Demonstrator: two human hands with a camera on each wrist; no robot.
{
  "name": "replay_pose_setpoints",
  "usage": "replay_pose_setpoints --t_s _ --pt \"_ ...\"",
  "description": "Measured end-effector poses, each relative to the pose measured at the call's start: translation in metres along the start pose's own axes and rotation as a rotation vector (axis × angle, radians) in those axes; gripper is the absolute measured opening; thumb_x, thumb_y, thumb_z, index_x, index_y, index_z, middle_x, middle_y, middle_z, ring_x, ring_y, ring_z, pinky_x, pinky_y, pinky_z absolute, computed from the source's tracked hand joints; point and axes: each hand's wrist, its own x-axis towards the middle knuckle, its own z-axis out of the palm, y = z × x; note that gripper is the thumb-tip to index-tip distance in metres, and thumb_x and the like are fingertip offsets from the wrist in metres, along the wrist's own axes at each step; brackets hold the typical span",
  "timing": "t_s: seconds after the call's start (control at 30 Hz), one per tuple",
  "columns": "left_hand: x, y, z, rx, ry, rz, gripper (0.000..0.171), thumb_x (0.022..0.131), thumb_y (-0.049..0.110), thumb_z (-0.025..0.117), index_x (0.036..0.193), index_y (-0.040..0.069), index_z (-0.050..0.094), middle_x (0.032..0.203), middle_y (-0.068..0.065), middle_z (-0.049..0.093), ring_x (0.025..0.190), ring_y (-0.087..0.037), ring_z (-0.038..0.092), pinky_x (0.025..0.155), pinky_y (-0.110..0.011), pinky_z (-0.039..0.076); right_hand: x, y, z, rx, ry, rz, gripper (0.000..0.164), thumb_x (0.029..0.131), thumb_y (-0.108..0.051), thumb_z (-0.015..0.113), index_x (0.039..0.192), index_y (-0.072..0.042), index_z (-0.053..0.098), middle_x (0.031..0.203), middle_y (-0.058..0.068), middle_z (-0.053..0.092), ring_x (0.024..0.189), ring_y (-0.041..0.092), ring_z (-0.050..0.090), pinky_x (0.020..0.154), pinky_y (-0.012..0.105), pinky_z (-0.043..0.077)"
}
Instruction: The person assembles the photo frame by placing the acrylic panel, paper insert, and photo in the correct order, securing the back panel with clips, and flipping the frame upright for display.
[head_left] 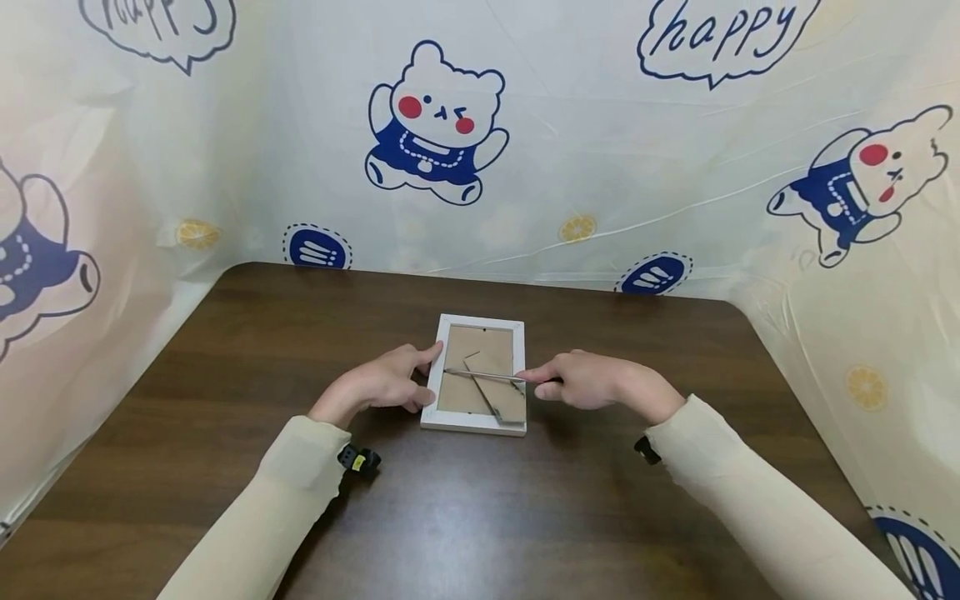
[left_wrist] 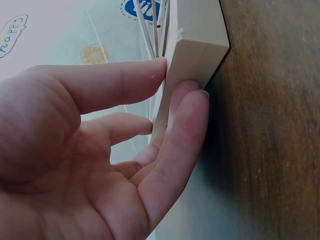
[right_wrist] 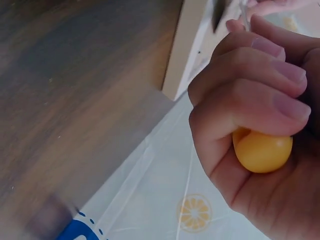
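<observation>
A white picture frame (head_left: 482, 427) lies back side up on the brown table, its brown backing board (head_left: 457, 396) showing. Along its left side my left hand (head_left: 386, 379) grips the edge; in the left wrist view the thumb meets the rim and fingers rest against the side wall. My right hand (head_left: 581, 379) curls round a screwdriver, whose rounded yellow handle end (right_wrist: 262, 151) sticks out below the little finger. The thin metal shaft (head_left: 480, 374) reaches leftward across the backing, its tip by the frame's left inner edge. A narrow dark strip (head_left: 480, 390) slants over the board.
The dark wooden table (head_left: 315, 333) has rounded far corners. A pale printed curtain (head_left: 525, 150) with bears and orange slices hangs behind it and at both sides. Dark wrist cameras sit by the cuffs, one at the left cuff (head_left: 307, 450).
</observation>
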Motion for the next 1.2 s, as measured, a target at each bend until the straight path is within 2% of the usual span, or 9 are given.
replay_pose_setpoints --t_s 0.2,0.27,0.33,0.43,0.57,0.73,0.93,1.1,1.2 --pt "0.000 0.001 0.000 -0.004 -0.001 0.006 0.089 0.097 0.004 0.073 0.169 0.011 0.021 0.144 -0.028 0.042 0.084 -0.023 0.072 0.086 -0.036 0.061 -0.007 -0.001 0.000 -0.063 0.049 -0.036 0.043 0.113 -0.026 0.054 0.156 -0.024 0.056 0.151 0.006 0.061 0.136 0.023 0.060 0.117 0.052 0.046" --pt "0.000 0.001 0.001 -0.002 -0.003 0.006 0.089 0.097 0.004 0.073 0.169 0.011 0.021 0.145 -0.028 0.042 0.083 -0.023 0.072 0.087 -0.036 0.061 -0.010 -0.001 0.000 -0.072 0.059 -0.035 0.043 0.113 -0.026 0.054 0.156 -0.027 0.056 0.133 0.007 0.073 0.107 0.017 0.068 0.107 0.047 0.052" --pt "0.000 0.001 0.001 -0.003 -0.006 0.005 0.089 0.097 0.004 0.073 0.169 0.011 0.021 0.145 -0.028 0.042 0.083 -0.022 0.073 0.088 -0.037 0.061 -0.014 -0.001 0.000 -0.080 0.072 -0.030 0.044 0.113 -0.027 0.054 0.156 -0.029 0.055 0.100 0.004 0.074 0.075 0.012 0.058 0.092 0.042 0.055" --pt "0.000 0.001 0.001 -0.002 -0.007 0.005 0.089 0.097 0.004 0.073 0.169 0.011 0.020 0.145 -0.028 0.042 0.083 -0.022 0.072 0.088 -0.037 0.061 -0.020 -0.001 -0.001 -0.111 0.110 -0.026 0.043 0.112 -0.028 0.055 0.155 -0.029 0.057 0.067 -0.004 0.049 0.057 0.011 0.038 0.082 0.038 0.051" --pt "-0.001 -0.001 0.001 -0.016 -0.007 0.022 0.090 0.097 0.003 0.072 0.169 0.009 0.020 0.143 -0.028 0.043 0.083 -0.023 0.071 0.085 -0.036 0.062 -0.029 0.001 -0.003 -0.189 0.179 -0.056 0.041 0.111 -0.031 0.057 0.151 -0.025 0.062 0.065 -0.011 0.051 0.067 0.007 0.052 0.088 0.039 0.054" --pt "-0.002 -0.004 0.002 -0.048 -0.012 0.042 0.090 0.096 -0.001 0.071 0.169 0.006 0.019 0.141 -0.029 0.043 0.083 -0.023 0.071 0.081 -0.035 0.063 -0.044 0.004 -0.002 -0.247 0.262 -0.083 0.036 0.109 -0.032 0.060 0.142 -0.021 0.070 0.090 -0.011 0.074 0.089 0.009 0.069 0.095 0.048 0.059" --pt "-0.002 -0.004 0.001 -0.043 -0.006 0.043 0.090 0.096 0.000 0.071 0.169 0.006 0.019 0.140 -0.029 0.044 0.083 -0.023 0.071 0.082 -0.034 0.063 -0.060 0.004 -0.002 -0.265 0.315 -0.053 0.032 0.108 -0.033 0.063 0.135 -0.020 0.074 0.079 -0.015 0.068 0.079 0.006 0.064 0.084 0.043 0.059" --pt "-0.001 -0.003 0.001 -0.041 0.002 0.049 0.090 0.095 -0.001 0.071 0.168 0.006 0.020 0.138 -0.028 0.045 0.083 -0.021 0.070 0.080 -0.033 0.063 -0.071 0.005 0.000 -0.269 0.335 -0.042 0.033 0.109 -0.037 0.060 0.134 -0.022 0.075 0.098 -0.013 0.075 0.088 0.007 0.070 0.083 0.046 0.060" --pt "-0.002 -0.003 0.001 -0.045 -0.002 0.061 0.090 0.094 -0.001 0.071 0.168 0.004 0.020 0.138 -0.029 0.045 0.084 -0.021 0.070 0.080 -0.033 0.064 -0.075 0.005 0.001 -0.282 0.351 -0.050 0.031 0.110 -0.036 0.058 0.131 -0.023 0.076 0.100 -0.014 0.076 0.090 0.008 0.071 0.083 0.046 0.060"
